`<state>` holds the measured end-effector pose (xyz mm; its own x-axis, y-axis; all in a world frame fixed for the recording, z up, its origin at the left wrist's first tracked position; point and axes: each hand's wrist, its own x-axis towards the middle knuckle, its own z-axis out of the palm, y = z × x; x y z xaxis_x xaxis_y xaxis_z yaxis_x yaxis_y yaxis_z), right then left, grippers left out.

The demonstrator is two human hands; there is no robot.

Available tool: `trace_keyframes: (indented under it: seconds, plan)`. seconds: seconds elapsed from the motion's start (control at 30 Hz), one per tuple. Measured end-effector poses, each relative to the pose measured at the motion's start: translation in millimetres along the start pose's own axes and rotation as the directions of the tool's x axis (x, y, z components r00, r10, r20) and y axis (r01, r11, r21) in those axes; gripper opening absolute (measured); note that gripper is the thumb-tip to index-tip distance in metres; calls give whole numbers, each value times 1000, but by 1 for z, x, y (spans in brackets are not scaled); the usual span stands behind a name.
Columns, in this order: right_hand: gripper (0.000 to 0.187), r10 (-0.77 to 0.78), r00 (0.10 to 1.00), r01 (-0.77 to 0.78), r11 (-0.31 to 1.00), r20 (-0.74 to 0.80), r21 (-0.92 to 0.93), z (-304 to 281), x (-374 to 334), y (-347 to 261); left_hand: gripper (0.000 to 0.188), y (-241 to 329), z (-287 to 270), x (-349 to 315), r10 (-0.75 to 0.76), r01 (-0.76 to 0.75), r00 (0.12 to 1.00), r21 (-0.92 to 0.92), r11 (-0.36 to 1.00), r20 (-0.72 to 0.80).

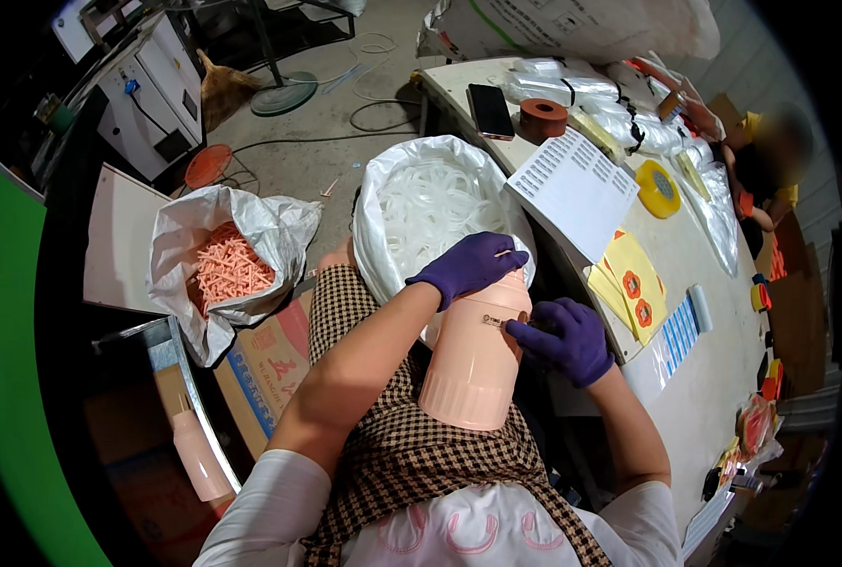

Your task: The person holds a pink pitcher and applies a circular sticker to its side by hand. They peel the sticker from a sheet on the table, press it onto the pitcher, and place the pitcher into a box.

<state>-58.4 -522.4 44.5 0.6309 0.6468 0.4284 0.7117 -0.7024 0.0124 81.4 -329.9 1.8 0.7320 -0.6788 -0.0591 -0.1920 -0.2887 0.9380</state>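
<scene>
A pale pink flask-shaped plastic body (pixel 470 373) stands tilted over my lap, its wide ribbed end toward me. Wearing a purple glove, my left hand (pixel 473 266) is closed over its narrow far end. A small printed label (pixel 504 320) sits on the upper side wall. My right hand (pixel 567 342), also gloved in purple, is at the right side of the body with one digit reaching to the label. Its other fingers are curled, and whatever may be inside them is hidden. Just beyond the flask body, a white sack (pixel 375 222) holds many translucent plastic rings (pixel 437 203).
Left of me, another white sack (pixel 293 231) contains small pink plastic parts (pixel 232 267), near a cardboard box (pixel 268 364). The table (pixel 714 359) on my right carries a phone (pixel 490 111), brown tape (pixel 543 118), label sheets (pixel 575 189) and yellow tape (pixel 658 188). A person (pixel 770 165) sits beyond it.
</scene>
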Motion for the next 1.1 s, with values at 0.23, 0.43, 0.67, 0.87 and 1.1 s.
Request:
trace_keyframes:
  seconds: [0.23, 0.43, 0.67, 0.87, 1.1]
  plan:
    - [51, -8, 1000, 8, 1000, 12, -23, -3, 3, 0, 42, -2, -6, -1, 6, -8, 998, 27, 1000, 63]
    - [55, -45, 994, 51, 997, 97, -61, -11, 0, -2, 116, 10, -22, -36, 8, -58, 970, 198, 978, 243]
    - [53, 285, 927, -195, 922, 246, -334, -44, -48, 35, 120, -9, -54, -50, 128, -155, 931, 54, 986, 342]
    - [79, 497, 846, -525, 709, -194, -471, -82, -96, 54, 15, -6, -62, -45, -60, 32, 988, -190, 981, -142]
    - [89, 695, 615, -591, 95, 371, 801, 24, -103, -82, 16, 61, -24, -15, 158, -241, 914, -187, 952, -373]
